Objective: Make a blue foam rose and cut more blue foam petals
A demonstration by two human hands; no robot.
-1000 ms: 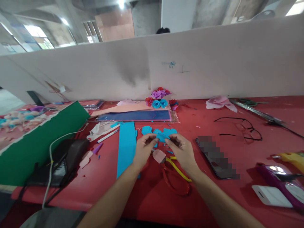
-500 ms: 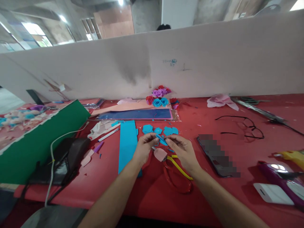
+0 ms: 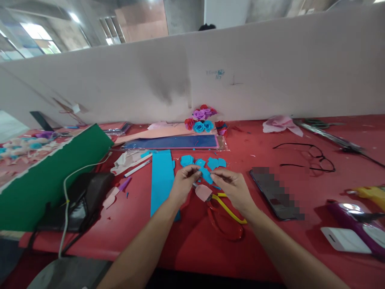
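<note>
Between my two hands is a small blue paper petal, its face turned toward me. My left hand pinches its left edge, and my right hand pinches the right edge. Just below lie scissors with yellow and red handles, a pale pink paper piece over their blades. Several cut blue petals rest beyond my hands. A long blue paper strip lies flat beside my left hand.
Paper roses stand at the back near the white partition. To the right are a phone, eyeglasses, a white charger and a yellow glue gun. A black bag and green board occupy the left.
The blue petal has turned from nearly edge-on to showing its broad face. Both hands keep their pinch, and the view has shifted slightly.
</note>
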